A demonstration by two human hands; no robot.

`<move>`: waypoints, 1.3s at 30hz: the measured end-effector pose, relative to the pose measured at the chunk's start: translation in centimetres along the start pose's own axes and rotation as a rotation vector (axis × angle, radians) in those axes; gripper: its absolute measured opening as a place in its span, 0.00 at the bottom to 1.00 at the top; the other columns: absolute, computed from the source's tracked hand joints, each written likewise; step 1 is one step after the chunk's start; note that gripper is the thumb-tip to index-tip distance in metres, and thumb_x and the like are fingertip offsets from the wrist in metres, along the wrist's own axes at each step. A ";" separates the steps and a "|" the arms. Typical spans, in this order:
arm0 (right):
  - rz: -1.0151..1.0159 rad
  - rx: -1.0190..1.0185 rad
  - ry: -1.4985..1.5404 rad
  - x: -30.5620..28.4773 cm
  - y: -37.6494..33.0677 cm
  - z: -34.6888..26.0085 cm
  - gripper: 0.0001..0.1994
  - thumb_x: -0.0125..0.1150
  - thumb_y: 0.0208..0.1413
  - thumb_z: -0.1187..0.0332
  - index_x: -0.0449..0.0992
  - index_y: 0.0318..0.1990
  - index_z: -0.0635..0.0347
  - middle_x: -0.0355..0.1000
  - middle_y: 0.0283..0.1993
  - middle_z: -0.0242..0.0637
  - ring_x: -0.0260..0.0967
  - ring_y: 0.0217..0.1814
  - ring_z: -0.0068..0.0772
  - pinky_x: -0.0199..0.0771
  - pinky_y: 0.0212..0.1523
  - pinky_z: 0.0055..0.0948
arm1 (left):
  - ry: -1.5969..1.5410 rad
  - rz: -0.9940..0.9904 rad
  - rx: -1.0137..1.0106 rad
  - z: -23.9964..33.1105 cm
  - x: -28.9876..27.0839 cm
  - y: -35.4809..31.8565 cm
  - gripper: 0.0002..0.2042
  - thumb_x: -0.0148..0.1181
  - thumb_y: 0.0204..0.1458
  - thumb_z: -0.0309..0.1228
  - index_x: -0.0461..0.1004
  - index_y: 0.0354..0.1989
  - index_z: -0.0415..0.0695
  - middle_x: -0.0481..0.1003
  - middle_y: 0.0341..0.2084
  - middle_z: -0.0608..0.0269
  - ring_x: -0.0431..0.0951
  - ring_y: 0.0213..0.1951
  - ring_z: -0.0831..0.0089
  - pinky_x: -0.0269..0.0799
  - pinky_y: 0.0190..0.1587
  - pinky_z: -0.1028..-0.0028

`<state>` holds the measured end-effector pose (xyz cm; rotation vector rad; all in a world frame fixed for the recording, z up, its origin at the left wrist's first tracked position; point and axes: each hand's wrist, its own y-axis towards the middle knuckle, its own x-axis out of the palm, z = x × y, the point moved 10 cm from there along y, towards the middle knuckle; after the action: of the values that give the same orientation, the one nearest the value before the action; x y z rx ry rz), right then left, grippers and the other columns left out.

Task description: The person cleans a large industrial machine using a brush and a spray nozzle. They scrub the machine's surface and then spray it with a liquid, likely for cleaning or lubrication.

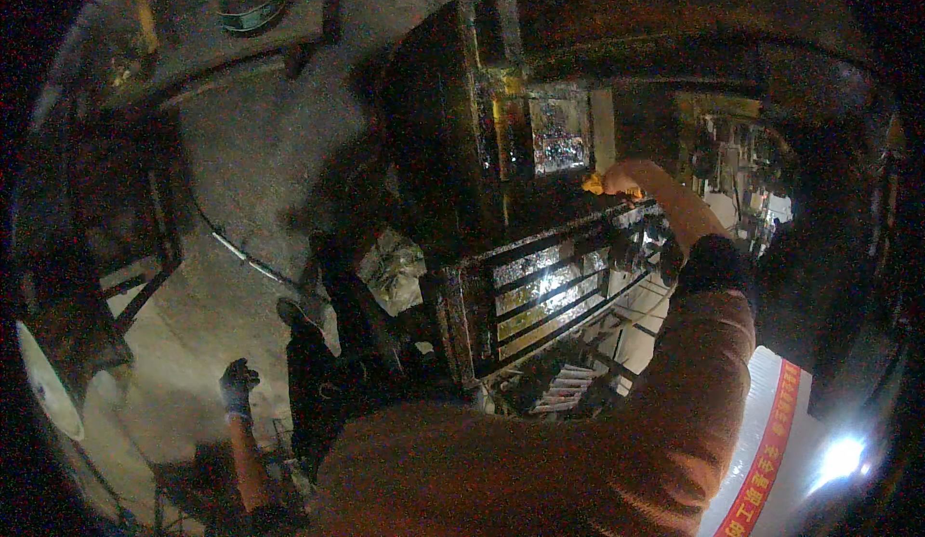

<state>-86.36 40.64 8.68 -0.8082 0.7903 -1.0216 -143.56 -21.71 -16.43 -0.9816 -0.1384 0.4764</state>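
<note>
My right hand [631, 179] reaches out over the top of a dark, oily machine. Its fingers are bent down, and a small bright orange thing [593, 183] shows at the fingertips; its kind is too blurred to make out. Just beyond stands a shiny, wet-looking panel or window [561, 130] in the machine. Below the hand is a dark metal frame with glossy slats [549, 291]. My left hand [239, 386], in a dark glove, hangs low at my left side, away from the machine. Its fingers are loosely bent and apart, with nothing seen in them.
A crumpled pale plastic bag [393, 272] lies beside the machine near my legs. A hose or cable [236, 248] crosses the floor. A round basin [252, 2] stands at the far left, above a dark metal frame [145, 238]. A red banner [771, 450] hangs at lower right.
</note>
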 end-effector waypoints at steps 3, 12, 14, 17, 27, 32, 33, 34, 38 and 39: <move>0.110 -0.026 -0.174 -1.2 1.9 1.8 0.13 0.50 0.39 0.66 0.67 0.30 0.66 0.67 0.28 0.42 0.66 0.28 0.34 0.65 0.27 0.35 | -0.071 -0.016 0.092 1.1 0.5 -0.6 0.11 0.49 0.45 0.27 0.68 0.38 0.37 0.71 0.21 0.60 0.71 0.22 0.71 0.68 0.23 0.76; 0.187 -0.141 -0.275 -0.5 -1.5 1.0 0.13 0.55 0.35 0.62 0.71 0.24 0.65 0.68 0.25 0.44 0.65 0.25 0.37 0.63 0.25 0.35 | 0.096 -0.014 0.200 1.7 -0.2 0.3 0.11 0.50 0.44 0.27 0.68 0.37 0.37 0.71 0.23 0.58 0.71 0.23 0.71 0.69 0.25 0.75; 0.144 -0.080 -0.244 0.2 -0.8 1.5 0.14 0.54 0.37 0.61 0.71 0.25 0.64 0.68 0.24 0.44 0.65 0.25 0.37 0.63 0.26 0.33 | 0.017 -0.021 0.168 3.8 0.4 0.0 0.12 0.50 0.45 0.27 0.68 0.37 0.37 0.71 0.23 0.58 0.71 0.23 0.72 0.70 0.25 0.75; 0.084 -0.039 -0.188 1.1 -2.0 -0.5 0.14 0.53 0.40 0.60 0.71 0.27 0.63 0.67 0.23 0.42 0.64 0.25 0.36 0.64 0.27 0.33 | -0.366 -0.025 -0.038 4.1 1.2 -0.7 0.12 0.50 0.45 0.28 0.68 0.38 0.36 0.71 0.23 0.58 0.71 0.23 0.72 0.69 0.25 0.75; 0.587 -0.317 -0.646 -3.0 0.4 -12.9 0.12 0.48 0.41 0.57 0.75 0.30 0.49 0.72 0.28 0.36 0.70 0.31 0.35 0.69 0.31 0.41 | -0.348 0.059 -0.076 3.0 -1.7 0.0 0.15 0.51 0.44 0.27 0.66 0.41 0.33 0.71 0.22 0.57 0.71 0.21 0.73 0.68 0.24 0.77; 0.418 -0.197 -0.449 -2.5 0.7 -11.7 0.14 0.49 0.43 0.57 0.71 0.18 0.56 0.66 0.23 0.38 0.62 0.22 0.30 0.61 0.28 0.35 | -0.263 0.040 -0.105 1.0 -3.3 1.2 0.14 0.50 0.44 0.27 0.67 0.40 0.34 0.71 0.20 0.57 0.71 0.21 0.72 0.69 0.24 0.77; 0.541 -0.369 -0.461 -1.9 3.0 -10.8 0.13 0.48 0.45 0.58 0.71 0.18 0.56 0.67 0.23 0.37 0.62 0.21 0.30 0.61 0.27 0.36 | -0.220 0.011 -0.051 0.6 -3.3 1.6 0.14 0.50 0.44 0.27 0.67 0.40 0.35 0.71 0.20 0.57 0.71 0.20 0.71 0.69 0.24 0.76; 0.582 -0.420 -0.493 -1.5 6.0 -9.3 0.13 0.47 0.46 0.57 0.71 0.20 0.55 0.67 0.25 0.36 0.62 0.23 0.30 0.62 0.28 0.37 | -0.177 -0.018 0.003 0.1 -3.1 1.9 0.14 0.50 0.44 0.28 0.67 0.40 0.35 0.72 0.20 0.57 0.71 0.20 0.71 0.69 0.23 0.76; 0.488 -0.270 -0.689 -0.4 8.0 -9.3 0.18 0.38 0.49 0.50 0.65 0.39 0.50 0.65 0.39 0.36 0.62 0.38 0.35 0.62 0.39 0.40 | -0.291 0.018 -0.063 1.2 -2.0 1.1 0.13 0.49 0.45 0.30 0.68 0.39 0.38 0.72 0.20 0.57 0.72 0.20 0.71 0.68 0.23 0.76; 0.444 -0.203 -0.738 0.0 7.7 -9.6 0.21 0.35 0.49 0.48 0.64 0.44 0.49 0.65 0.43 0.36 0.62 0.42 0.36 0.62 0.42 0.41 | -0.246 0.022 -0.042 1.3 -2.0 1.1 0.13 0.49 0.45 0.30 0.68 0.39 0.38 0.72 0.21 0.57 0.72 0.20 0.71 0.68 0.23 0.76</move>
<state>-91.44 41.10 -2.48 -1.0343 0.3993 -0.2044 -146.10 -21.13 -16.42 -0.9634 -0.3602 0.6164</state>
